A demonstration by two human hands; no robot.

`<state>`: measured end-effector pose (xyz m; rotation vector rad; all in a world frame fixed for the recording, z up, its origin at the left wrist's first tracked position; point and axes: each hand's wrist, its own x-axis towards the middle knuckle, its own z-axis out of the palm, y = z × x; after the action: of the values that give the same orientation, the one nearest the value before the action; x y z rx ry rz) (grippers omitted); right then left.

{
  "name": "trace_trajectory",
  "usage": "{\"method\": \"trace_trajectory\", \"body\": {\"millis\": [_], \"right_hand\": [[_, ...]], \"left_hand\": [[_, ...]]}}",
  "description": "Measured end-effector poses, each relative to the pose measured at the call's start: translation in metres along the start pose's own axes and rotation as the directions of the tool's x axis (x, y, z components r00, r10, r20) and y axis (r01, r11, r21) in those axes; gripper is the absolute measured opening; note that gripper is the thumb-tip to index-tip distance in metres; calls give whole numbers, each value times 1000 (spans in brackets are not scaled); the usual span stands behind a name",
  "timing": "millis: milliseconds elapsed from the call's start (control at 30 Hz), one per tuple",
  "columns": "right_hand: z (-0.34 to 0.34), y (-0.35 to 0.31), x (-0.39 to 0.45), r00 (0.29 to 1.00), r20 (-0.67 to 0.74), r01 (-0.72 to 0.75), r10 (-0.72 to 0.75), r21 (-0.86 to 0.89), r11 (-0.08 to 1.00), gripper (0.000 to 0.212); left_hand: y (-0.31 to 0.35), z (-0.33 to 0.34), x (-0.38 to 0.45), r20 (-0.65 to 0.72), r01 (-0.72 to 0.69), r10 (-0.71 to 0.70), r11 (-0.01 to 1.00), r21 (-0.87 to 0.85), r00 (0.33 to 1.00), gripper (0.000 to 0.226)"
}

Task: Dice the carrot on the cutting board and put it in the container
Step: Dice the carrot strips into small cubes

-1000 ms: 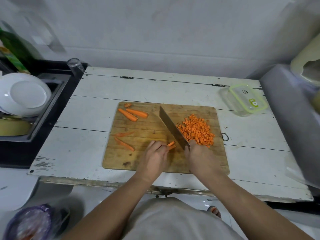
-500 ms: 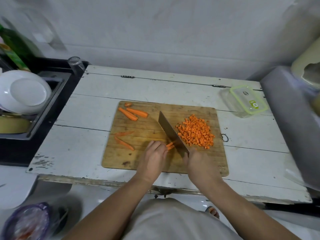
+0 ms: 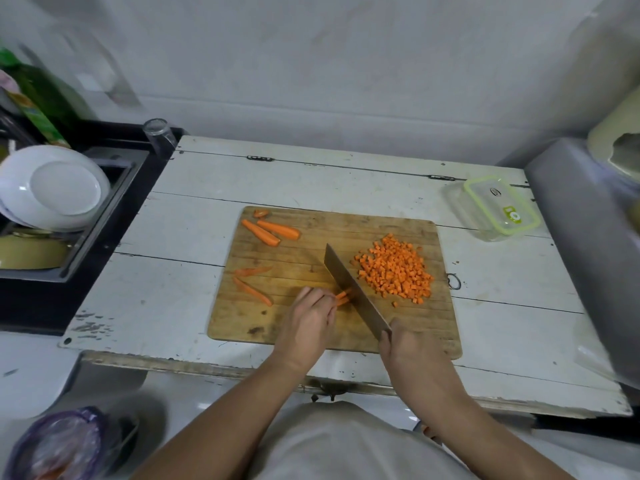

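Observation:
A wooden cutting board [image 3: 304,252] lies on the white table. My left hand [image 3: 308,318] holds down a few thin carrot sticks [image 3: 343,297] with its fingertips. My right hand [image 3: 405,346] grips the handle of a cleaver [image 3: 353,292], whose blade stands on the board right beside the stick ends. A heap of diced carrot [image 3: 396,270] sits on the board's right half. Two thick carrot pieces [image 3: 272,231] lie at the far left corner, thin strips [image 3: 252,284] at the left. The clear container [image 3: 497,209] with a green-rimmed lid stands at the table's back right.
To the left is a black sink [image 3: 86,216] holding a white plate [image 3: 52,188] and a yellow bowl [image 3: 31,251]. A glass [image 3: 160,135] stands at the sink's corner, green bottles [image 3: 38,98] behind. A grey surface [image 3: 588,237] borders the table's right side. A bag [image 3: 59,445] sits on the floor.
The cleaver blade has shifted a little left along the carrot sticks, and my left fingertips have drawn back with it. The visible stick ends are shorter.

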<state>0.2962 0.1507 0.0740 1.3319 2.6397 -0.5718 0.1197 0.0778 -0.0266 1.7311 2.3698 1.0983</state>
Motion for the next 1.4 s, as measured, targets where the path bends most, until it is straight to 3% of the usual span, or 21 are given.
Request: {"method": "trace_trajectory", "body": {"millis": [67,200,433,667,867,1000,1200,1400], "right_hand": [[6,-10,14,999,-32,-6,5,-43,999,27],[2,-17,35,998,-39,-36,40,91,995,24],[-18,21,41,990,-27,-137,140,101,985,29],[-17,20,12,996,-72,-38,46,113,993,22],[-6,14,-6,999,-13,-42,43,49,998,20],[4,-1,15,998,-53,-45,44,-22,999,24],[-5,-3,36,994,-86,-55,61,69,996,23],[-4,16,9,995,-94,-15,26,113,993,22]], "left_hand": [[0,0,1,8,8,-8,1000,5,1000,9],[1,-4,-2,23,1,-1,1000,4,1000,14],[-1,-1,-5,21,47,-47,999,9,999,21],[18,3,8,18,129,-128,992,-14,992,13],[13,9,6,19,122,-122,992,-23,992,9],[13,11,8,14,133,-132,991,-36,991,11],[8,7,6,10,39,-38,998,-48,999,15],[5,11,3,-24,47,-48,997,-68,999,10]]}}
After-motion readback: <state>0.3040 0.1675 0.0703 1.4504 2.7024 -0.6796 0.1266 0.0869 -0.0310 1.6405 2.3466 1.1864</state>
